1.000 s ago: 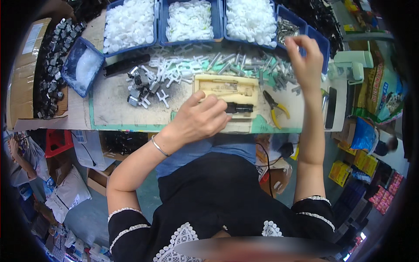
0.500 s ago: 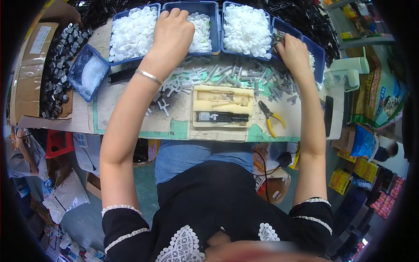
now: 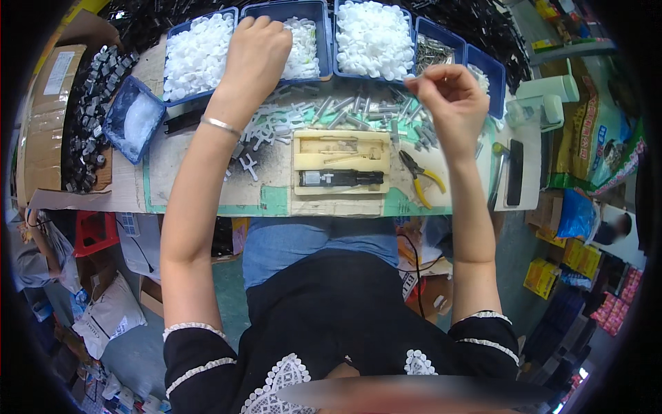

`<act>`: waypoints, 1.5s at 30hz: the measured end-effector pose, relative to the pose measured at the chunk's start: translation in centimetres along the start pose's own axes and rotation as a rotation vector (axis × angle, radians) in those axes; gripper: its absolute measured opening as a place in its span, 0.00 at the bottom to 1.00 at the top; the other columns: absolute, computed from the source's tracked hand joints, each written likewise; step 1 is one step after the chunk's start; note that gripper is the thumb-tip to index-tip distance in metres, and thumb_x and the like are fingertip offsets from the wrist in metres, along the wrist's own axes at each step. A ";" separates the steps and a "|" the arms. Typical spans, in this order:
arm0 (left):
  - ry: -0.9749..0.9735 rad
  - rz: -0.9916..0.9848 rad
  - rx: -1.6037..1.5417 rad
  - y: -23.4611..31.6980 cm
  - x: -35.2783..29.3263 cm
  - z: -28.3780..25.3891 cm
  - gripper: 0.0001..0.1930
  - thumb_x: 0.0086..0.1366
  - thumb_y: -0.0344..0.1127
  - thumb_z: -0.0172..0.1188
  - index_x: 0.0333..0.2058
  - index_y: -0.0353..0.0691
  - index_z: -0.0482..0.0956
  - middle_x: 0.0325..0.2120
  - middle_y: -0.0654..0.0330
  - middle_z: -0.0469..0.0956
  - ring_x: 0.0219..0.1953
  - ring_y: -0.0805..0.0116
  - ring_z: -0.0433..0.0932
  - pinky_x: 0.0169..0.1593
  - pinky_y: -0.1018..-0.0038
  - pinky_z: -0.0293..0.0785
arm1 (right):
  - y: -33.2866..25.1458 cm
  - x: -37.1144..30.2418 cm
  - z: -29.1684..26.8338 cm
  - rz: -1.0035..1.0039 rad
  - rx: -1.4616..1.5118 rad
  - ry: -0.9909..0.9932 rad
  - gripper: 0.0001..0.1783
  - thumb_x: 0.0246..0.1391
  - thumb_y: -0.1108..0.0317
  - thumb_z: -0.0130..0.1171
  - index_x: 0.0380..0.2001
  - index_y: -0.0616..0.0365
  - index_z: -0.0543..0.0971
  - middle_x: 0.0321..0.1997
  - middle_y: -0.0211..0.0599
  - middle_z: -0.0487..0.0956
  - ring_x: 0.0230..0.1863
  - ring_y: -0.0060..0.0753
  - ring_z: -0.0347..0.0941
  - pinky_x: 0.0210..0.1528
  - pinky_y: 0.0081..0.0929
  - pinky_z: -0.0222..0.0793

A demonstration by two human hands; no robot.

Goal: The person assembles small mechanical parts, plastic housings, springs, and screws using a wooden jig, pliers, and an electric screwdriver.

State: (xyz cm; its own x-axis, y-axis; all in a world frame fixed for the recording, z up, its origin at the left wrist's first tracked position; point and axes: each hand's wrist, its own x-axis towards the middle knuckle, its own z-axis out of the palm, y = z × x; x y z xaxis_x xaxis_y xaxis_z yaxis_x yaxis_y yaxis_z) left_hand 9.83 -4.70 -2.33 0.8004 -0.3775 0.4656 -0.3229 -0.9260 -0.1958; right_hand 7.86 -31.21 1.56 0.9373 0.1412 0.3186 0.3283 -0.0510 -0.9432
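Note:
My left hand (image 3: 258, 55) is curled over the left part of a blue bin of small white plastic parts (image 3: 302, 52), back up. Its fingertips are hidden, so what they hold cannot be seen. In front of a blue bin of thin metal pins (image 3: 434, 54), my right hand (image 3: 455, 100) has thumb and forefinger pinched together. Something tiny may be at their tips, too small to name. Between the forearms lies a cream fixture block (image 3: 341, 152) with a black elongated assembly (image 3: 341, 179) in its near slot. Yellow-handled cutters (image 3: 422, 181) rest right of the block.
Blue bins of white round caps (image 3: 196, 58) and more white caps (image 3: 376, 41) line the back. Loose grey plastic pieces (image 3: 345, 110) are strewn before them. A small blue tray (image 3: 134, 119) and a carton of dark parts (image 3: 55, 124) stand left. A black phone-like slab (image 3: 514, 172) lies right.
My right hand has come out of the metal pin bin, toward me and slightly left, fingers pinched. My left hand stays over its bin. The view has shifted a little.

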 end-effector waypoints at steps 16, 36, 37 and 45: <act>0.050 -1.010 -2.222 11.9 -6.0 -7.7 0.10 0.64 0.29 0.55 0.39 0.28 0.77 0.34 0.52 0.80 0.35 0.70 0.81 0.41 0.79 0.78 | -1.2 -6.5 3.8 -0.437 -0.199 -0.107 0.12 0.38 0.84 0.62 0.25 0.61 0.71 0.30 0.42 0.78 0.30 0.36 0.78 0.32 0.24 0.73; 0.066 -0.055 -1.098 13.3 -12.1 -9.3 0.11 0.45 0.20 0.66 0.31 0.33 0.79 0.30 0.54 0.77 0.29 0.60 0.79 0.32 0.73 0.76 | -1.8 -11.2 0.5 0.166 -0.140 -0.608 0.07 0.42 0.75 0.63 0.29 0.59 0.81 0.33 0.32 0.81 0.45 0.37 0.72 0.48 0.33 0.67; 0.072 -0.050 -1.074 13.4 -12.3 -9.0 0.11 0.45 0.20 0.65 0.31 0.33 0.79 0.30 0.54 0.77 0.29 0.60 0.79 0.31 0.72 0.76 | -1.8 -11.3 0.8 0.101 -0.258 -0.588 0.07 0.41 0.76 0.64 0.28 0.58 0.80 0.32 0.32 0.79 0.42 0.38 0.72 0.45 0.33 0.66; 0.101 -0.247 -0.805 14.9 -12.8 -7.6 0.12 0.45 0.25 0.60 0.32 0.31 0.77 0.29 0.57 0.74 0.27 0.64 0.75 0.27 0.73 0.72 | 1.7 -11.6 2.7 -0.431 -0.847 -0.423 0.09 0.40 0.68 0.62 0.29 0.51 0.77 0.31 0.25 0.73 0.37 0.30 0.68 0.46 0.32 0.56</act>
State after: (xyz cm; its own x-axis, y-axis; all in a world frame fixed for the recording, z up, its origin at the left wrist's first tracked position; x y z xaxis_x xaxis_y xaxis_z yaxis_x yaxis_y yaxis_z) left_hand -9.09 -13.74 -4.65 0.8585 -0.1273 0.4967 -0.4366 -0.6895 0.5779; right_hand -2.80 -30.22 -3.97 0.6574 0.6389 0.3994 0.7533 -0.5687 -0.3302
